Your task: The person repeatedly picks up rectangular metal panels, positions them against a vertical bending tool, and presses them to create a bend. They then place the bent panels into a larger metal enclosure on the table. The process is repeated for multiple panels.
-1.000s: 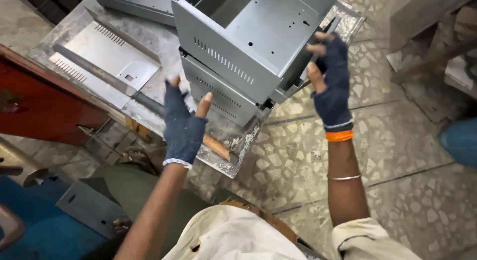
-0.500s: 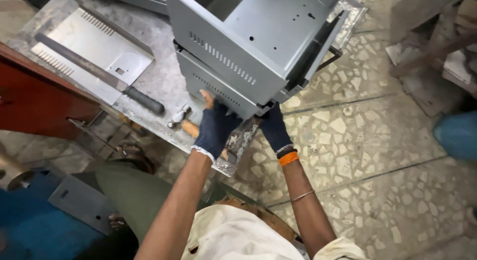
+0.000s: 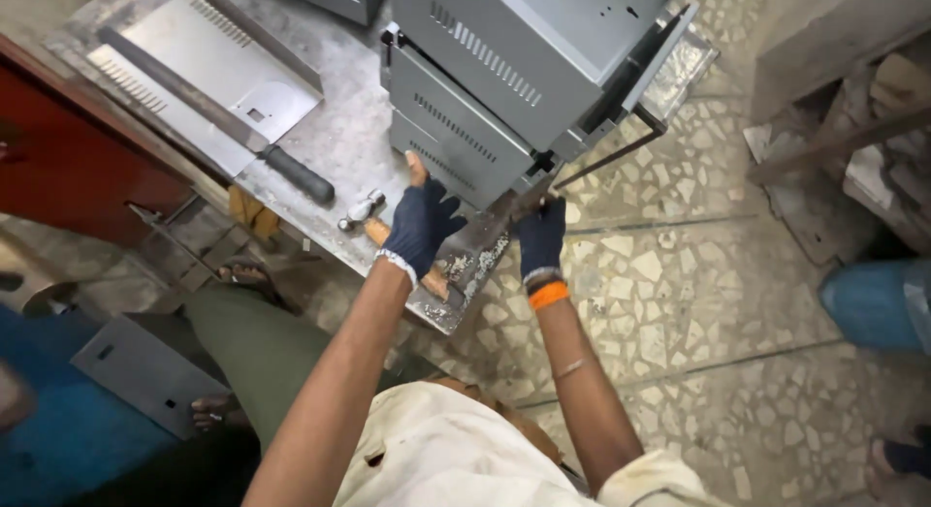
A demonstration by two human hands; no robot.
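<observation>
Closest to me are my two arms, both reaching up to the near edge of the metal tabletop [image 3: 339, 139]. My left hand [image 3: 419, 224] wears a dark blue glove with the finger ends cut off. It is open, with the fingers spread, and it presses flat on the near face of the lower grey metal box [image 3: 456, 148]. My right hand [image 3: 540, 236] wears the same kind of glove, with an orange band at the wrist. It is at the box's bottom corner, right by the tabletop's near corner, and its fingers curl there, but I cannot tell if it grips the box or only touches it. Just under my left hand a hammer [image 3: 373, 221] with a wooden handle lies at the near edge of the tabletop. A little farther in lies a long metal bar with a black handle [image 3: 296, 173]. It rests across a flat grey sheet with slots [image 3: 204, 71] near the far left corner. The lower grey box has rows of small slots. On top of it sits a bigger grey metal box [image 3: 543, 51], and it sticks out past the right edge of the tabletop. Below all of it is a floor [image 3: 698, 303] of broken stone bits.
</observation>
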